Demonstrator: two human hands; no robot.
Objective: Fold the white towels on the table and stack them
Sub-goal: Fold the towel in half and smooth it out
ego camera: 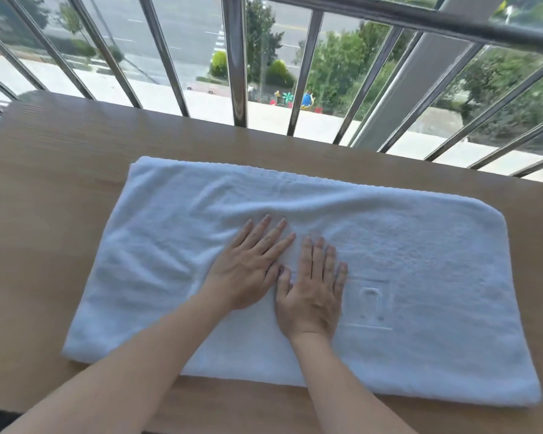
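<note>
Wooden counter [60, 189] ran the full width, up against a steel railing [237, 73], with street and trees beyond. White towel [420, 245] lay flat on the counter, long side across, slightly skewed, light wrinkles toward the far edge. Left hand [248, 270] and right hand [311, 296] sat palm-down side by side on the towel's middle, thumbs close together. Fingers [314, 255] straight, slightly spread, pressing the cloth, gripping nothing. Embossed logo [370, 303] just right of the right hand.
</note>
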